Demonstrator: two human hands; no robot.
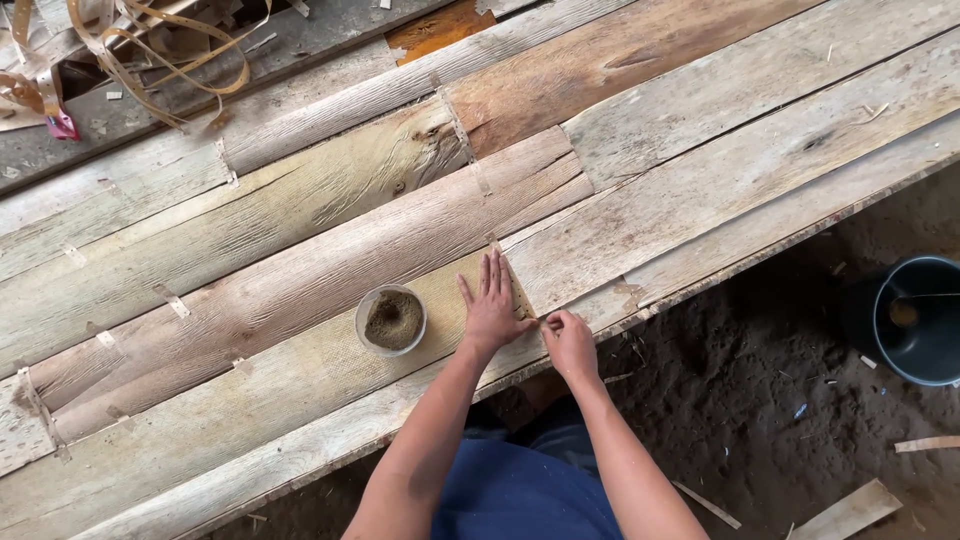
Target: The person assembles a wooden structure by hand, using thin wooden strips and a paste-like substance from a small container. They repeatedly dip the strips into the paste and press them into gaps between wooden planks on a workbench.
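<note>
Tape strip (518, 288), thin and pale, lies along the seam between two veneer sheets near the front edge of the bench, running from beside the left fingertips down toward the right hand. The left hand (490, 310) lies flat with fingers spread, palm pressing the strip and the sheet (330, 385) just beside the seam; it grips nothing. The right hand (570, 342) is curled, thumb and forefinger pinched narrowly at the strip's near end, apparently on the tape itself, though that end is too small to see clearly.

Such a strip looks very light, limp and easy to tear or crease, so I judge it is best taken by an end between fingertips and smoothed under a flat palm. The sheets look thin, stiff along the grain but brittle, with splits and ragged edges; broad flat pressure probably suits them better than a pinch.

Just left of the left hand, resting on the sheet, stands a small round tub (391, 320), open, holding a brownish-green grainy or pasty mass; what it is I cannot tell. Well apart to the right, on the dirt floor (740, 400), a dark bucket (915, 320) stands open; its contents are hard to make out. Curled veneer offcuts (150, 50) lie at the far left corner.
</note>
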